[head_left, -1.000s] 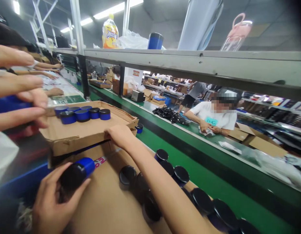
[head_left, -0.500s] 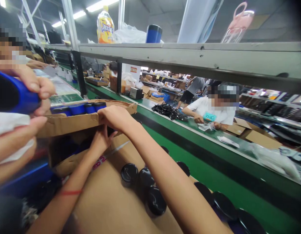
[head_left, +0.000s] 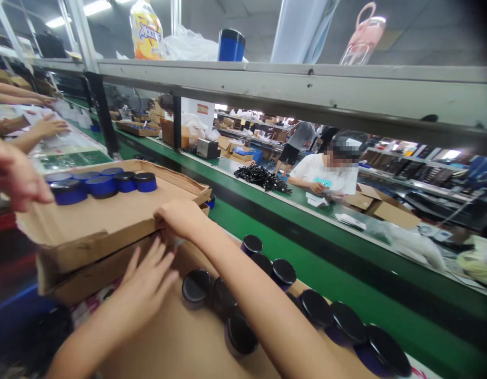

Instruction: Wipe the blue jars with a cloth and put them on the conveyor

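Now my left hand (head_left: pixel 146 281) is lying flat and empty, fingers spread, on the lower cardboard sheet (head_left: pixel 168 337); half a second ago it was tucked under the upper cardboard tray (head_left: pixel 105 218), and a second ago it was holding a blue jar. My reading: that jar has been left below the tray. My right hand (head_left: pixel 180 216) is curling closed over the tray's near edge, as before, and the tray is sitting lower and flatter than half a second ago. Blue jars (head_left: pixel 103 184) are standing in a row beyond the right hand; black-lidded jars (head_left: pixel 235 310) are clustering just right of my left hand
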`<state>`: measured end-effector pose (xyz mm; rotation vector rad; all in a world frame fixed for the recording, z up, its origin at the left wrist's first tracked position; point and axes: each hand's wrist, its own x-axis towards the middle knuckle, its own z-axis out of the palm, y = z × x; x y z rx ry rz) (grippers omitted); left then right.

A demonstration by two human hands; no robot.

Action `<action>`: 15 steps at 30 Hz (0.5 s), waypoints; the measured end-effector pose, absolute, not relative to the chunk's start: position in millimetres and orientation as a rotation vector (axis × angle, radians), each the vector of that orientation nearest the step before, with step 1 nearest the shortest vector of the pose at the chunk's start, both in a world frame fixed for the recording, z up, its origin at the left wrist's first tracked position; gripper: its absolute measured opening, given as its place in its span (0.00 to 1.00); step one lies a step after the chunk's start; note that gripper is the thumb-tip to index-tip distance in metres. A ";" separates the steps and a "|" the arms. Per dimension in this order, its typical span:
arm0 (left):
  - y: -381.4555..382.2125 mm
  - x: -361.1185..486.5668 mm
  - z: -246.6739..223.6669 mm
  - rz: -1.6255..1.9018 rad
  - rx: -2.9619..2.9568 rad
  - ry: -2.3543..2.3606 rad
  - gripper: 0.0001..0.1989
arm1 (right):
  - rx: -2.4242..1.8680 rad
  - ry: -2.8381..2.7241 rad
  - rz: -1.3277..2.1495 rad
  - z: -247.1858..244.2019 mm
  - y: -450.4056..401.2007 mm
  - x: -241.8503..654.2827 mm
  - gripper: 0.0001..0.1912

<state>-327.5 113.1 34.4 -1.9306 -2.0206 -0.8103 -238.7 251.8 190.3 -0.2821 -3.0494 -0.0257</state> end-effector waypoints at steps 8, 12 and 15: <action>61.2 -289.8 56.0 -1.057 -2.178 -2.174 0.26 | -0.607 -2.906 0.283 183.2 235.0 -156.9 0.19; 112.9 -282.4 41.4 -1.058 -2.185 -2.243 0.40 | -0.890 -2.734 0.390 200.5 204.8 -89.0 0.18; 122.9 -283.1 27.1 -1.135 -2.195 -2.237 0.32 | -1.008 -2.588 0.393 195.0 181.6 -35.4 0.17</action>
